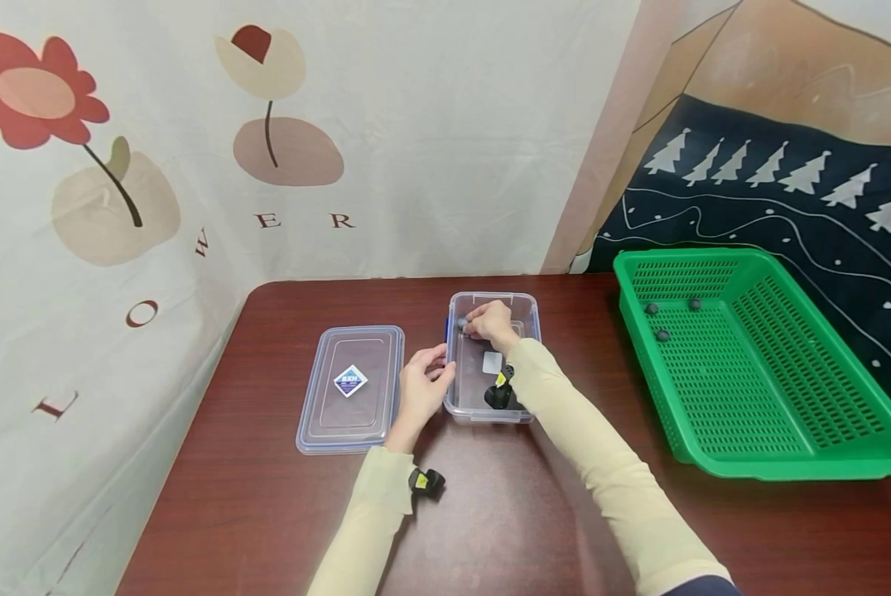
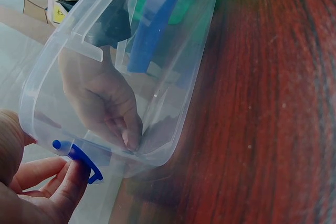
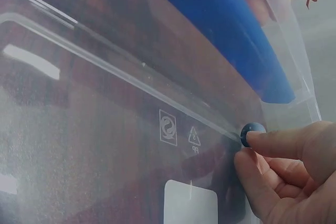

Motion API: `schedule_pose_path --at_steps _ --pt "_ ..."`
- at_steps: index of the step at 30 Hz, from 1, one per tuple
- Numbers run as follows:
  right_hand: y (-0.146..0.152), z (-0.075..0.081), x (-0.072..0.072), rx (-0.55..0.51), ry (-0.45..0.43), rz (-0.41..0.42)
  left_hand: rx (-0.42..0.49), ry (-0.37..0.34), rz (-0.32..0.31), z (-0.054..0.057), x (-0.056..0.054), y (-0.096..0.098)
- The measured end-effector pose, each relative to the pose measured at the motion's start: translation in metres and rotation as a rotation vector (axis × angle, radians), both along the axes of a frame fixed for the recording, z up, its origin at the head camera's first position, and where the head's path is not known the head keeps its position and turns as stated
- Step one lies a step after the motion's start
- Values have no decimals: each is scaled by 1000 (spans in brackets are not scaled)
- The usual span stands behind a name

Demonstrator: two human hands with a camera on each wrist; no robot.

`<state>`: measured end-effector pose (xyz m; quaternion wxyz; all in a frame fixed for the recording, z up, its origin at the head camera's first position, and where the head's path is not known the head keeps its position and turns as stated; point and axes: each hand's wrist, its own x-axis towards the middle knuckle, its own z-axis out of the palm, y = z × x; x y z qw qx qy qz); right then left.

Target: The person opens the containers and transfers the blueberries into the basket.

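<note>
A clear plastic box (image 1: 493, 331) stands without its lid on the table, with blue latches at its sides. My right hand (image 1: 493, 323) reaches down into its far left corner. There, thumb and finger pinch a small dark-blue ball (image 3: 252, 134), like a blueberry, close to the bottom edge. My left hand (image 1: 425, 381) holds the left side of the box, thumb at the rim and fingers bent against a blue latch (image 2: 79, 159). Through the wall, the left wrist view shows the right hand lowered inside; the ball is hidden there.
Left of the box lies its clear lid (image 1: 350, 393) with a diamond-shaped sticker. On the right stands a large green basket (image 1: 848, 314) with several small dark balls (image 1: 663, 335) in its far left part. A printed cloth (image 1: 445, 141) hangs along the table's back edge.
</note>
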<state>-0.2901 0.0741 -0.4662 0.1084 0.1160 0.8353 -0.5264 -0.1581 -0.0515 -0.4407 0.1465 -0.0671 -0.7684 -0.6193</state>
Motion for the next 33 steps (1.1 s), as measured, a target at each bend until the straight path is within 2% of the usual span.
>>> schedule_pose_path --at_steps 13,26,33 --pt "-1 2 6 18 88 37 5 5 -3 2 0 0" --pt "-1 0 6 66 112 69 7 15 -3 0 0 0" --pt "-1 3 6 73 92 84 -4 16 0 0 1 0"
